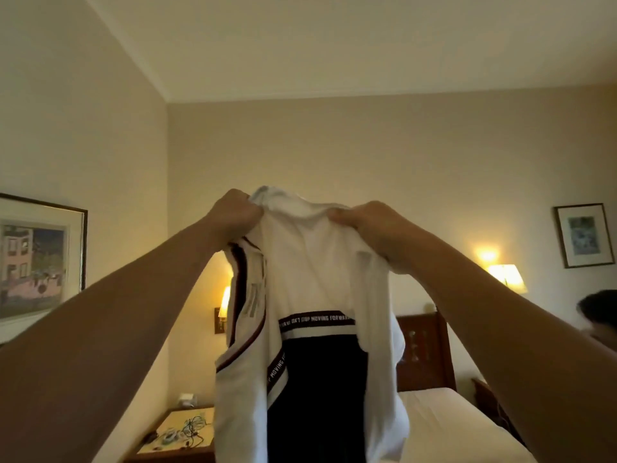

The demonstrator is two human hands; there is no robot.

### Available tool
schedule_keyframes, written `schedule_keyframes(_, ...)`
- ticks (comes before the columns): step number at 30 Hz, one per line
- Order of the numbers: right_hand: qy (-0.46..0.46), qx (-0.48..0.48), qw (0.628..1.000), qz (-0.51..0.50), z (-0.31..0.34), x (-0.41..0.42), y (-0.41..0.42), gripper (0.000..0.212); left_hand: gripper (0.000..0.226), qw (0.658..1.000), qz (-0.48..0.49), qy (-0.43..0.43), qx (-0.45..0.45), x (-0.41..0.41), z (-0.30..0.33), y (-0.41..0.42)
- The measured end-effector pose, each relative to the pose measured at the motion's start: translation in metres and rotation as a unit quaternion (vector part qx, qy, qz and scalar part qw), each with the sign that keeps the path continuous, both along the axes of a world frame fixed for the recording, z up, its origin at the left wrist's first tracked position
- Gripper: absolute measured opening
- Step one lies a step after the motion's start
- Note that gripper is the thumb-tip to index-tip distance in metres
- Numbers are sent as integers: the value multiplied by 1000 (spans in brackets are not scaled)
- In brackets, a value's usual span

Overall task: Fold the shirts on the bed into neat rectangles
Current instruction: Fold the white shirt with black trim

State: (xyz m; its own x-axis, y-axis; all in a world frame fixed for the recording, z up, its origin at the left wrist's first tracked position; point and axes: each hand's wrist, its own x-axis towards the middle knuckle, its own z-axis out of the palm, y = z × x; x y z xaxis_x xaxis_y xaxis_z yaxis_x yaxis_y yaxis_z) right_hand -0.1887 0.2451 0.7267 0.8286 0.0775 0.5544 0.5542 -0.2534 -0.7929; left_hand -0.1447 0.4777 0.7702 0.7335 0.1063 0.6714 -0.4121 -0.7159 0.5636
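A white shirt (310,272) with a dark navy lower panel and a lettered dark band across it hangs in the air in front of me, held up high. My left hand (233,213) grips its top edge on the left, and my right hand (370,222) pinches the top edge on the right. The cloth drapes down between my arms and hides the middle of the bed (444,426). A striped sleeve folds over the left side of the shirt.
A nightstand (182,432) with cables and small items stands at lower left. A dark wooden headboard (424,349) and lit wall lamps (507,277) are behind. Framed pictures (33,259) hang on both walls. Another person's head (599,312) shows at the right edge.
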Motion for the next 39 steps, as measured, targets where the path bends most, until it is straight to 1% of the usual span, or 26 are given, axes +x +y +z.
schedule_keyframes(2, -15, 47, 994, 94, 4, -8, 11, 42, 19, 985, -77, 40, -148, -7, -3, -14)
schedule_keyframes(3, -16, 52, 988, 144, 4, -11, 14, 37, 16, 972, -112, 60, -197, -12, -4, -20)
schedule_keyframes(4, -5, 46, 979, 197, 1, -13, 15, 29, 16, 958, -154, 76, -231, -15, -6, -26)
schedule_keyframes(5, 20, 33, 965, 260, -3, -15, 14, 25, 19, 944, -192, 86, -254, -18, -7, -32)
schedule_keyframes(7, 72, 16, 929, 363, -15, -13, 12, 36, 27, 931, -212, 94, -284, -18, -5, -39)
schedule_keyframes(8, 84, 16, 918, 388, -22, -9, 10, 40, 29, 925, -206, 100, -302, -18, -3, -40)
schedule_keyframes(9, 83, 15, 918, 387, -29, -6, 10, 40, 29, 918, -197, 114, -324, -18, -2, -40)
schedule_keyframes(10, 68, 11, 932, 355, -37, -1, 10, 36, 26, 906, -191, 136, -352, -16, -2, -39)
schedule_keyframes(12, 31, -6, 973, 228, -55, 10, 11, 23, 17, 871, -203, 156, -419, -13, -1, -37)
schedule_keyframes(14, -1, -22, 994, 105, -79, 24, 12, 16, 12, 857, -206, 143, -449, -9, 0, -34)
schedule_keyframes(15, -27, -40, 998, 46, -90, 31, 13, 15, 14, 855, -205, 138, -457, -7, 0, -33)
schedule_keyframes(17, -82, -88, 990, -75, -114, 47, 12, 21, 15, 848, -206, 136, -469, -2, 1, -30)
schedule_keyframes(18, -92, -100, 983, -121, -125, 53, 10, 26, 13, 848, -208, 134, -469, -1, 0, -30)
schedule_keyframes(19, -92, -108, 979, -146, -135, 57, 7, 31, 13, 849, -209, 132, -468, 0, -2, -31)
schedule_keyframes(22, -62, -155, 972, -166, -161, 69, 0, 52, 15, 846, -218, 133, -469, 7, -8, -30)
schedule_keyframes(23, -50, -147, 973, -170, -167, 73, -2, 58, 15, 843, -223, 136, -470, 10, -10, -30)
schedule_keyframes(25, -27, -114, 978, -174, -174, 81, -7, 65, 11, 840, -228, 142, -472, 16, -12, -29)
schedule_keyframes(28, 13, -122, 983, -136, -182, 92, -15, 70, 10, 841, -233, 144, -466, 20, -16, -28)
schedule_keyframes(29, 26, -122, 985, -120, -185, 94, -15, 67, 10, 841, -236, 146, -464, 21, -17, -28)
schedule_keyframes(30, 38, -111, 988, -103, -186, 94, -15, 59, 10, 841, -239, 148, -462, 22, -19, -28)
schedule_keyframes(32, 52, -70, 994, -66, -186, 91, -13, 38, 11, 840, -240, 150, -463, 24, -21, -28)
schedule_keyframes(34, 62, -26, 997, -27, -184, 87, -10, 21, 13, 839, -238, 149, -466, 26, -22, -28)
schedule_keyframes(37, 62, -10, 998, -15, -185, 87, -6, 11, 15, 835, -238, 156, -471, 27, -25, -28)
schedule_keyframes(39, 78, 25, 997, -16, -187, 90, -5, 7, 16, 832, -247, 164, -469, 29, -28, -27)
